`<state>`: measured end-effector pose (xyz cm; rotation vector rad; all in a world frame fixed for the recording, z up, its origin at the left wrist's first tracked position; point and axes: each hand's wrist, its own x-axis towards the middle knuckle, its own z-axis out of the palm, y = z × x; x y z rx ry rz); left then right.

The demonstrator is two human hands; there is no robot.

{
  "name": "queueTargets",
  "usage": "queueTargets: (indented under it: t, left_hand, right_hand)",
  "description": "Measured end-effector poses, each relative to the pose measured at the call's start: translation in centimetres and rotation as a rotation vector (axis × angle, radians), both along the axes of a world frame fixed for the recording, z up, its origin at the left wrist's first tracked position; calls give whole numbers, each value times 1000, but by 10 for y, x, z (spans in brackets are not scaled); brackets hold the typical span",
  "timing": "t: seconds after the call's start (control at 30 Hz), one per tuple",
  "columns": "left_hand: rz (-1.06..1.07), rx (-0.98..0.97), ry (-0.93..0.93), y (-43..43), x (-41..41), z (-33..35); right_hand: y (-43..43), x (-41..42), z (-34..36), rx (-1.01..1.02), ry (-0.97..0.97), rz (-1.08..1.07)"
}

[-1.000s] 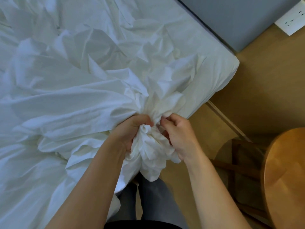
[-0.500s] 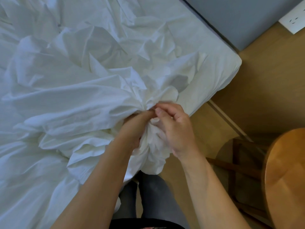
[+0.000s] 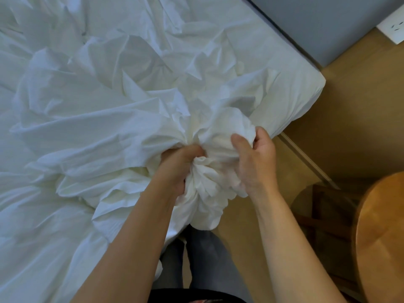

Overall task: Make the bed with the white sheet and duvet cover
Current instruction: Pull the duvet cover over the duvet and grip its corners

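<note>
A person's left hand [image 3: 181, 165] and right hand [image 3: 255, 162], close together at frame centre, each clench a bunch of crumpled white cotton bedding [image 3: 207, 182], which is heaped toward 9 o'clock across the white-sheeted mattress [image 3: 301, 68]. They appear to be hunting for a corner. The next move is probably to find it and spread it toward the mattress corner at 2 o'clock.

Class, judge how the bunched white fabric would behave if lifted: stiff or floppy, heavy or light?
Probably floppy: the white fabric crumples into soft folds where the left hand and right hand grip it. Likely light, since its creases stand up unsupported. Lifting would probably drag the rest along.
</note>
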<state>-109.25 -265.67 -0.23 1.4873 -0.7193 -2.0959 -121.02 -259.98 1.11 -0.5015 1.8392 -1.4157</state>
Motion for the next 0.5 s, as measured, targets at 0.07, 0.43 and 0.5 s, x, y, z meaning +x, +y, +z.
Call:
queueTargets:
  t: [0.07,0.43,0.5]
  left_hand:
    - [-115,35,30,-1,-2,3]
    - [-297,142,169,0,-1,14]
    - [-202,107,101,-3,-1,8]
  right_hand:
    - [7,0,7,108,339,147]
    - [4,16,5,109,156,287]
    - [8,11,9,27,-117,354]
